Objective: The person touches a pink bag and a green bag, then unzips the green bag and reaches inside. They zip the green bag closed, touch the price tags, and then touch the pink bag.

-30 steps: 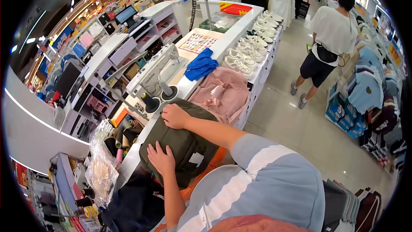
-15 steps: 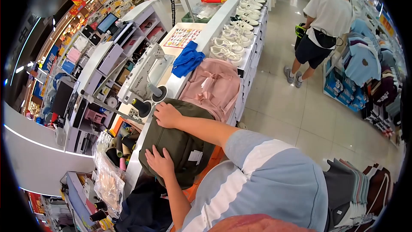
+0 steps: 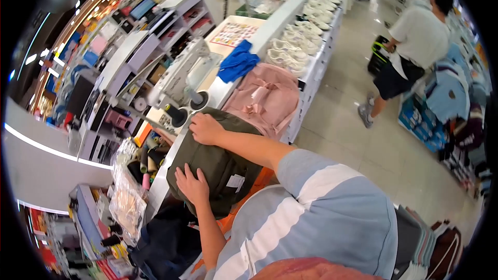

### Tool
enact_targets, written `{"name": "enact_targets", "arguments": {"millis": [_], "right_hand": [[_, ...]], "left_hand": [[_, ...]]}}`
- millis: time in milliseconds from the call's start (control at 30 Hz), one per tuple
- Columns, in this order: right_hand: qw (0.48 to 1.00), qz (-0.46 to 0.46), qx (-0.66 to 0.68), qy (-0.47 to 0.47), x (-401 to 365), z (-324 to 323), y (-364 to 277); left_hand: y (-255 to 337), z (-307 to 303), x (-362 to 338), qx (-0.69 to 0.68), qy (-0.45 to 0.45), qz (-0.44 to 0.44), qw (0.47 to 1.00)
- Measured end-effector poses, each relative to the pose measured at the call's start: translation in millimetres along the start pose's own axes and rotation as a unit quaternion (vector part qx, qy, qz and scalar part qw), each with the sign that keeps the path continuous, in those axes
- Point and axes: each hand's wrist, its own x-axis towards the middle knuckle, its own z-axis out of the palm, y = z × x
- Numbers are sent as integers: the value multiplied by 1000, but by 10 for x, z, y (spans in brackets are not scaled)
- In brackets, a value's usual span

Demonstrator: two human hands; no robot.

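Left hand (image 3: 193, 185) flat, fingers spread, on dark-green cloth bag (image 3: 222, 163) at near edge of white counter (image 3: 218, 95). Right hand (image 3: 206, 128) curls on bag too; can't tell if pinching. Step looks like steadying bag; next move calls for firm hands. Beyond: pale-pink cloth backpack (image 3: 267, 96).

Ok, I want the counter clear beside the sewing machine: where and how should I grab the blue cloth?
Best, I think, from above with the right hand, pinching a raised fold at the middle of the blue cloth. It lies crumpled with its top uncovered, while the sewing machine and pink bag sit close beside it.
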Motion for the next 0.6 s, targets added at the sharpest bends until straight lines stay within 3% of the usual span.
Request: {"name": "enact_targets", "arguments": {"millis": [167, 600], "right_hand": [[1000, -7, 22, 17, 40, 75, 45], [997, -46, 5, -58, 65, -9, 28]], "left_hand": [[65, -107, 31, -22, 23, -12, 999], [88, -119, -10, -80, 31, -68, 994]]}}
